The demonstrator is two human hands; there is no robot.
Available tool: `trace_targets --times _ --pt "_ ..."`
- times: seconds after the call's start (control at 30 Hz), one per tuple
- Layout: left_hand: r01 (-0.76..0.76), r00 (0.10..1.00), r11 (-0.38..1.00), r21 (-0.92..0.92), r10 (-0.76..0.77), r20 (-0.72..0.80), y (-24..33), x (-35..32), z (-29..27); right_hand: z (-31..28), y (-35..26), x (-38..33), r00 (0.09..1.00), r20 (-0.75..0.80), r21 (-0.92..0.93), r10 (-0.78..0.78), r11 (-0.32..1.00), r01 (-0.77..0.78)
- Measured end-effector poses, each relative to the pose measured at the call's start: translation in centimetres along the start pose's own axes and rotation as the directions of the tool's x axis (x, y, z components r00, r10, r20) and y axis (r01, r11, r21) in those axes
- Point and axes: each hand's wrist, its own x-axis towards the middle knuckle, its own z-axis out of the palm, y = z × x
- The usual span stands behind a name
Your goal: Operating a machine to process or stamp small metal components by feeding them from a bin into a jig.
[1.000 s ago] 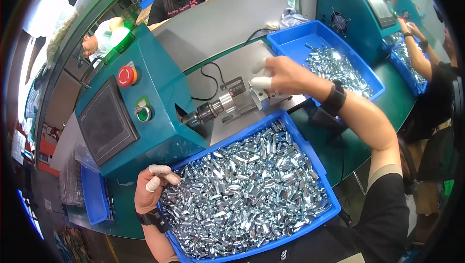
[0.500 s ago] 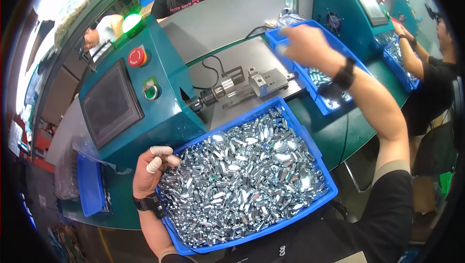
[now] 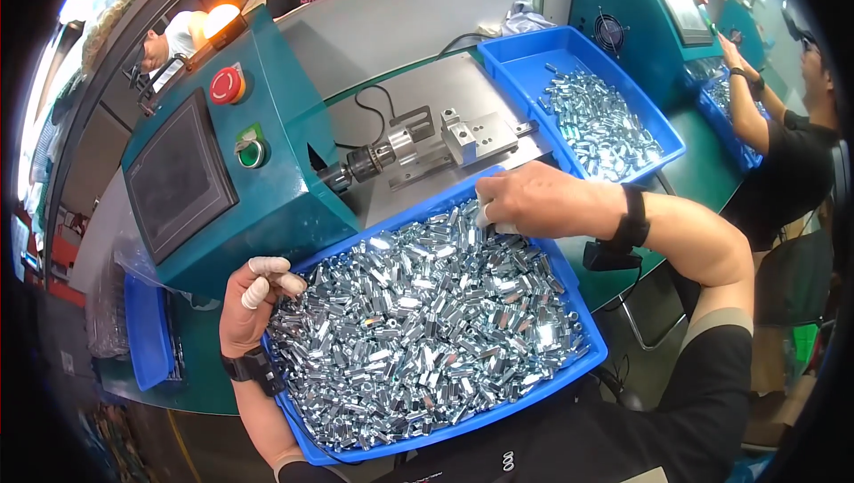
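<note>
A large blue bin [image 3: 594, 360] heaped with shiny hexagonal metal pieces [image 3: 427, 332] sits right in front of me. At its left rim is my left hand [image 3: 249, 305], white covers on its fingertips, fingers curled in toward the thumb; what they hold, if anything, I cannot make out. My right hand [image 3: 543, 200] is over the bin's far right corner, fingers pinched together and pointing down at the pieces. Its fingertips are partly hidden. Beyond the bin, a chuck [image 3: 363, 163] on the green machine [image 3: 294, 118] faces a metal clamping fixture [image 3: 463, 140].
A second blue bin [image 3: 525, 49] with fewer metal pieces stands at the far right. The machine carries a dark screen [image 3: 178, 181], a red button [image 3: 227, 84] and an orange-lit lamp [image 3: 222, 19]. A co-worker [image 3: 792, 136] works at another machine on the right; two people are behind the partition [image 3: 409, 16].
My right hand has come back from above the far right bin to the near bin's pile. The machine's lamp has turned from green to orange. My left hand keeps its pose.
</note>
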Motion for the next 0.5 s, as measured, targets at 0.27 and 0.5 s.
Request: trace_targets --times 0.27,0.5 --pt "0.014 1.000 1.000 0.021 -0.014 -0.005 0.3 -0.2 -0.4 0.0 -0.7 0.3 0.990 -0.142 -0.054 0.002 0.999 -0.009" --pt "0.012 1.000 1.000 0.026 -0.012 0.001 0.4 0.2 0.2 -3.1 3.2 3.0 0.764 -0.497 0.485 0.412 0.862 -0.149"
